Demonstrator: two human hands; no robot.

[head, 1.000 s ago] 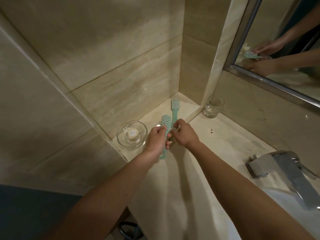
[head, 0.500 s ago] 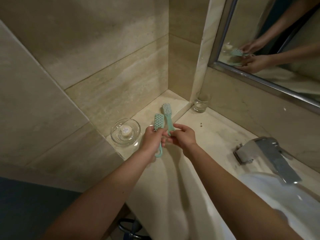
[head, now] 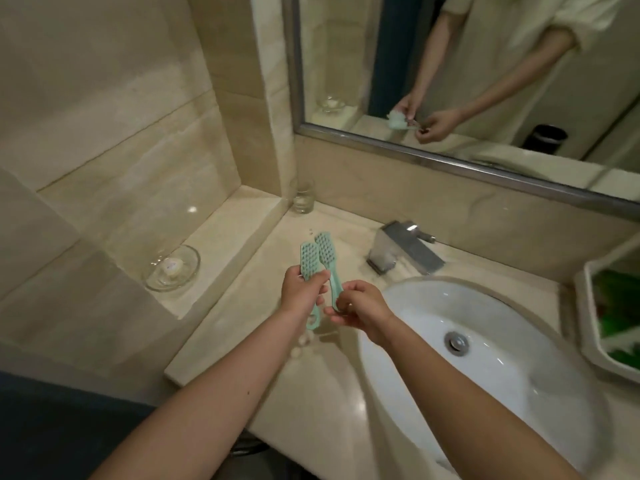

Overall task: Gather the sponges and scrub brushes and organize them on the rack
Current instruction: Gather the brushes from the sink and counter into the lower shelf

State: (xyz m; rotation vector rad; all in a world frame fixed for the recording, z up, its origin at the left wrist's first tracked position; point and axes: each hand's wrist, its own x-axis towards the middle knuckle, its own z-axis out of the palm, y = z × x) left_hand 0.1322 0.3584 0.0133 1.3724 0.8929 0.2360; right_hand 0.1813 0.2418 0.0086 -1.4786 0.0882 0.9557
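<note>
While the left hand (head: 303, 291) curls round the left scrub brush (head: 309, 259) at its neck, the right hand (head: 363, 306) pinches the right scrub brush (head: 325, 247) low on its handle, both teal, just above the bench (head: 263, 271) beside the basin (head: 485, 306). Judged best: pass both into one fist, bristles aligned. No sponges visible. Rack unseen, possibly the tray (head: 583, 306) cut off at right, its green contents unclear.

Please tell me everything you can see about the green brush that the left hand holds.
It is a mint-green scrub brush, plastic by its look, with an oblong head of short bristle rows facing the camera and a slim handle ending in a loop. The left hand grips its handle, head pointing away, above the counter, beside a second brush.
</note>
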